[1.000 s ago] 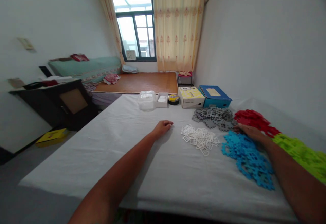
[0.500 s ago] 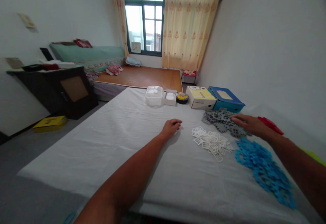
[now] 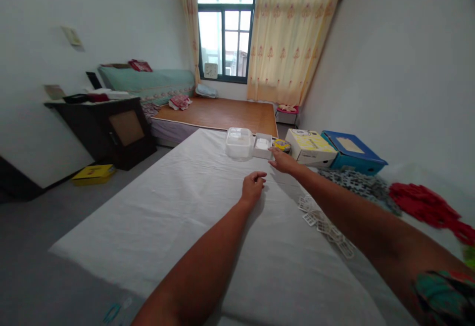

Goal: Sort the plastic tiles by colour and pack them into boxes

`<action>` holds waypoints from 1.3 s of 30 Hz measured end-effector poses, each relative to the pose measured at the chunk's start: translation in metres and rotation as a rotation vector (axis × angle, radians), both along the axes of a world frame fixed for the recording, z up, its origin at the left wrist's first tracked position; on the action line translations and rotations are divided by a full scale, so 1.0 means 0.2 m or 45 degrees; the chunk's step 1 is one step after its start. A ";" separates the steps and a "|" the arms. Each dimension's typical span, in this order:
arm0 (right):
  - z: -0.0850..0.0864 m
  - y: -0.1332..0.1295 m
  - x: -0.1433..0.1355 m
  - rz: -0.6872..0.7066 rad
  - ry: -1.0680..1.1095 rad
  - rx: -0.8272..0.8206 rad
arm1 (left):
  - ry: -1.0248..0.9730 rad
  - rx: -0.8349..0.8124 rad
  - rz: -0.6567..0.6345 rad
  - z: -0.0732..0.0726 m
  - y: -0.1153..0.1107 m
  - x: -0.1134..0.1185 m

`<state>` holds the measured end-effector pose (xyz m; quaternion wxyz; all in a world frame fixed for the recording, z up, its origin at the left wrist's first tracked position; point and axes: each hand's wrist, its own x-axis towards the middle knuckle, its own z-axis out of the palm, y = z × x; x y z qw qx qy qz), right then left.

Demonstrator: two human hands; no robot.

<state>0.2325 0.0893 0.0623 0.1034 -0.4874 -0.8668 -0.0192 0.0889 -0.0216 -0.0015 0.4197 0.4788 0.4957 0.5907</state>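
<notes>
White box: small white box [image 3: 262, 147] near the far edge of the counter [image 3: 178, 202], between the clear tub [image 3: 238, 144] and the round tin [image 3: 282, 144]; tub just beside it, contact with tin not clear. White contents inside, kind unclear.
Right hand: right hand [image 3: 281, 160] at the box's near corner on the tin side, fingers spread, thumb apart; nothing seen in the grip. Contact with the box wall cannot be told.
Left hand: left hand [image 3: 254, 186] nearer the near edge, loosely curled, gap between thumb and forefinger, nothing seen in it.
Handling (judged): reach at the white box; best done with fingers low on opposite side walls, pressure light in case the walls are thin, tin not nudged, forearm raised clear of the white lattice pieces [image 3: 326, 226].
Box direction: open top up, one wall facing the near edge.
Long axis (judged): near edge to far edge; foreshortening leaves doubt.
Toward right edge: yellow-and-white box [image 3: 309, 149], blue box [image 3: 356, 152], grey pile [image 3: 352, 183], red pile [image 3: 423, 203].
</notes>
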 end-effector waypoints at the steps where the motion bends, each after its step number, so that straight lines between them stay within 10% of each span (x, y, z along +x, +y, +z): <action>1: -0.01 0.05 -0.03 -0.028 -0.008 -0.004 | 0.005 -0.002 0.010 0.00 0.00 0.00; 11: 0.04 0.05 0.00 -0.036 -0.071 -0.071 | 0.122 0.044 0.040 0.02 0.00 -0.02; 19: 0.15 -0.64 0.16 0.251 -0.054 -0.260 | 0.247 0.186 0.374 0.15 0.04 -0.26; 24: 0.21 -0.99 0.27 0.331 0.017 -0.455 | 0.292 0.043 0.163 0.15 0.04 -0.35; 30: 0.25 -1.04 0.16 0.074 0.011 -0.254 | 0.413 0.041 -0.113 0.11 0.01 -0.26; 39: 0.22 -1.04 -0.03 -0.061 -0.400 -0.283 | 0.558 0.032 -0.101 0.09 0.00 -0.27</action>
